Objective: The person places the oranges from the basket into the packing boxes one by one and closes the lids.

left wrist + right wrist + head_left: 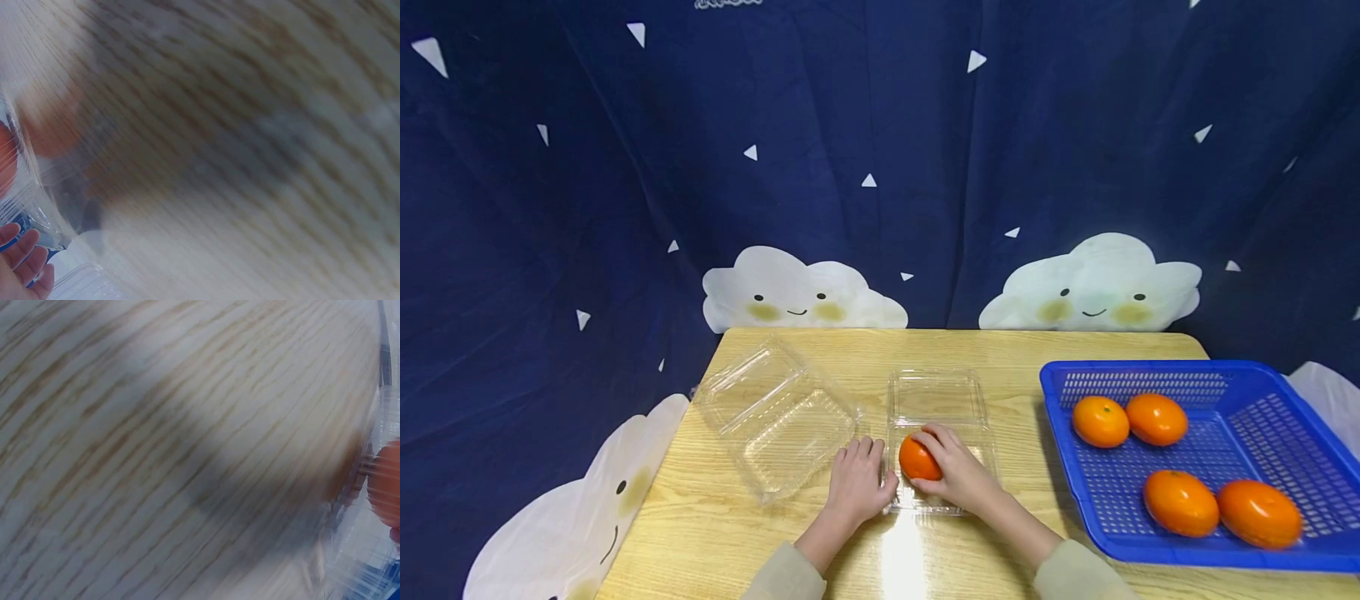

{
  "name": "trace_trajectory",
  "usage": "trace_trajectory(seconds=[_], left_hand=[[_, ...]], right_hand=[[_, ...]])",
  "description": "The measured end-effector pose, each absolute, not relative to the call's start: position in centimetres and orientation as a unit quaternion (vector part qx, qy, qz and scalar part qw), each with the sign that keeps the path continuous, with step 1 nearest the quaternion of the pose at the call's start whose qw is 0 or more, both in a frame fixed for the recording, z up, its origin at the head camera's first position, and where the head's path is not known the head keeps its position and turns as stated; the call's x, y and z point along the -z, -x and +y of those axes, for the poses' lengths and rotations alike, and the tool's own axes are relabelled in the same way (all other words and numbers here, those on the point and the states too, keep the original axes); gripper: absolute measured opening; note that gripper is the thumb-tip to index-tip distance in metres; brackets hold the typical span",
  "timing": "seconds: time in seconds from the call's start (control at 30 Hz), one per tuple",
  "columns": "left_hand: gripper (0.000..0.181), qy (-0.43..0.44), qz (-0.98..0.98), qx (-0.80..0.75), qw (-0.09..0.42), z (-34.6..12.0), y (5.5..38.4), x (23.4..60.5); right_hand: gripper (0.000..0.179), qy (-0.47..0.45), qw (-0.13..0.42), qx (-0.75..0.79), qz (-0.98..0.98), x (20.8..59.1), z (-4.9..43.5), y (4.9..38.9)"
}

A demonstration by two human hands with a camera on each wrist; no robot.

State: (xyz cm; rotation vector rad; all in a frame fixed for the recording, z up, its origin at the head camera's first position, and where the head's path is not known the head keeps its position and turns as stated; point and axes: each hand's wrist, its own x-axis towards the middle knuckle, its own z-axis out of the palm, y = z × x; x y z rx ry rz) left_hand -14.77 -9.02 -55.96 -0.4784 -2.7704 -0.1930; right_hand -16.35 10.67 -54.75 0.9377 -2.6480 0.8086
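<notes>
A clear plastic clamshell box [937, 410] lies opened flat in the middle of the table. My right hand [961, 473] holds an orange [916, 459] in the box's near half, fingers over its top and thumb on its near side. At the box's left edge rests my left hand [856, 483], fingers extended, thumb against the rim. In the left wrist view the left hand's fingers [30, 255] look loosely spread beside the clear plastic. Part of the orange [385, 487] shows through plastic at the right border of the right wrist view.
A second opened clear clamshell box [805, 429] lies to the left, set at an angle. On the right stands a blue plastic basket [1070, 492] with several oranges [1182, 502] in it. Behind the wooden table [850, 350] hangs a dark blue curtain [925, 217].
</notes>
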Motion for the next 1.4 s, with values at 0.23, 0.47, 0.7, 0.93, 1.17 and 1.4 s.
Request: trace_trajectory(seconds=[0.23, 0.47, 0.7, 0.93, 1.17, 1.4], left_hand=[[0.033, 0.17, -0.969, 0.067, 0.169, -8.99, 14.84, 55.95], [0.034, 0.168, -0.97, 0.072, 0.161, -8.95, 14.74, 55.85], [0.036, 0.163, -0.971, 0.079, 0.154, -8.91, 14.68, 55.9], [0.037, 0.163, -0.972, 0.08, 0.152, -8.92, 14.69, 56.0], [0.037, 0.163, -0.972, 0.081, 0.149, -8.93, 14.65, 55.96], [0.037, 0.167, -0.969, 0.08, 0.163, -8.96, 14.77, 56.06]], right_hand=[[0.064, -0.317, 0.098, -0.275, -0.902, 55.08, 10.42, 16.49], [0.064, -0.328, 0.097, -0.267, -0.901, 55.17, 10.26, 16.43], [0.065, -0.34, 0.091, -0.253, -0.901, 55.13, 10.19, 16.44], [0.067, -0.347, 0.09, -0.241, -0.902, 55.13, 10.23, 16.47], [0.075, -0.35, 0.079, -0.223, -0.906, 55.06, 10.4, 16.49], [0.08, -0.363, 0.074, -0.213, -0.904, 54.87, 10.62, 16.55]])
